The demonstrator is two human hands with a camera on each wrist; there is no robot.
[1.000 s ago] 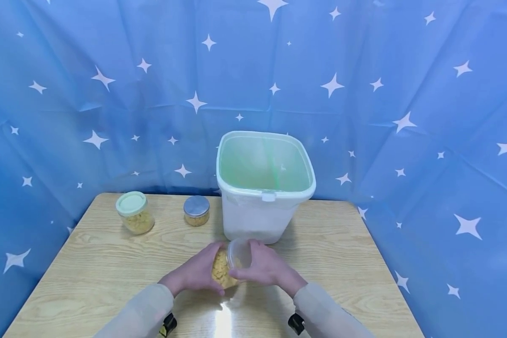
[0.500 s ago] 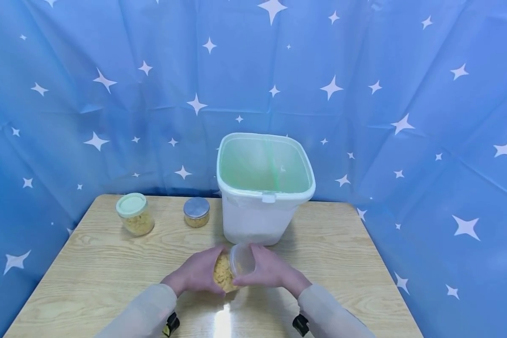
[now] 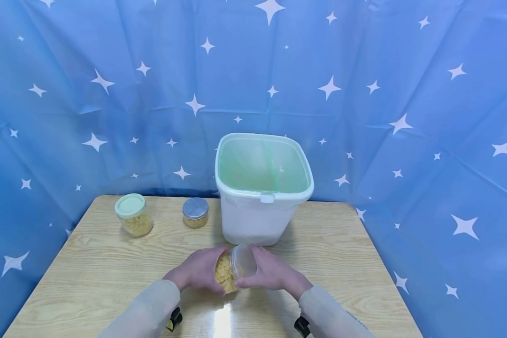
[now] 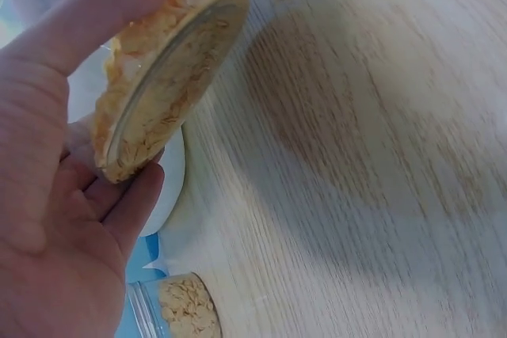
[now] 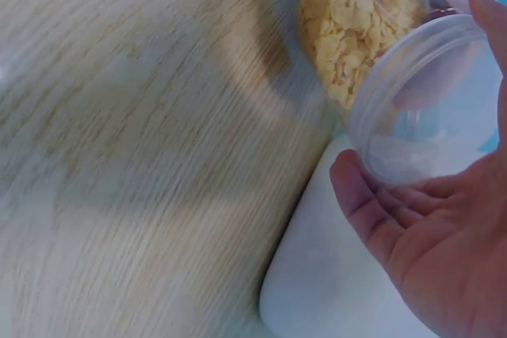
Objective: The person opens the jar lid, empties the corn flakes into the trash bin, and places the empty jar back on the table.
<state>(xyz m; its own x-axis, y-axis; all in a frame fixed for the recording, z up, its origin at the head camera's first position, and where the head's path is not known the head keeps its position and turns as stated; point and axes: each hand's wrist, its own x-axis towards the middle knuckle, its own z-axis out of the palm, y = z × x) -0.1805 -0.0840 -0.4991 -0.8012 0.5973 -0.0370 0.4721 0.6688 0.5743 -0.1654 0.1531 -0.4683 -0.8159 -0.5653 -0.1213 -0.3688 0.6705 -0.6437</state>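
Note:
My left hand [image 3: 200, 270] grips a clear jar of pale yellow flakes [image 3: 225, 273], tilted on its side above the wooden table. In the left wrist view, thumb and fingers wrap the jar's flake-filled base [image 4: 174, 77]. On the other side, my right hand [image 3: 272, 268] holds a clear, ridged round lid [image 3: 244, 261] at the jar's mouth. From the right wrist, the lid's rim [image 5: 366, 104] overlaps the flakes [image 5: 352, 21]; I cannot tell whether it is on the jar or apart. Thumb and fingers span the lid's sides.
Behind the hands stands a white open-topped bin [image 3: 253, 218] with a greenish inside. To its left are a small grey-lidded jar [image 3: 195, 213] and a larger green-lidded jar [image 3: 135, 217], both with yellowish contents. A blue starry curtain [image 3: 165, 94] surrounds the wooden table [image 3: 342, 263].
Both hands stay together around the jar and lid, shifting slightly right and toward me. The lid has turned a little in view. The bin and other jars have not moved.

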